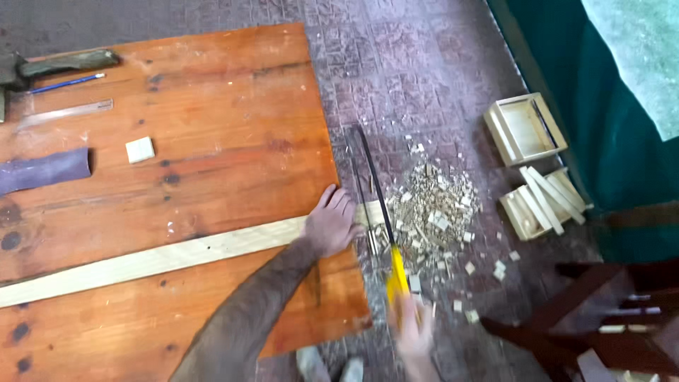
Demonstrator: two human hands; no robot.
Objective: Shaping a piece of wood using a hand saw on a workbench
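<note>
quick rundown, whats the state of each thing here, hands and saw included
left hand: pressed flat on the strip
right hand: blurred, gripping the saw's yellow handle
saw: blade across the strip's end, past the table edge
wood strip: lying flat along the table, end overhanging
table: bare wood, dusty
offcuts: heaped on the floor below the cut
wooden boxes: open on the floor, one holding slats
small block: lying loose on the table

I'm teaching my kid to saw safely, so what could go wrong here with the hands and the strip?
1. The left hand presses the pale wooden strip close beside the saw blade; a slip might nick a finger.
2. The strip looks held only by that hand at the table edge, with no clamp in view, so it could shift mid-cut.
3. Offcuts litter the floor near the feet, so a foot could slip.
</note>
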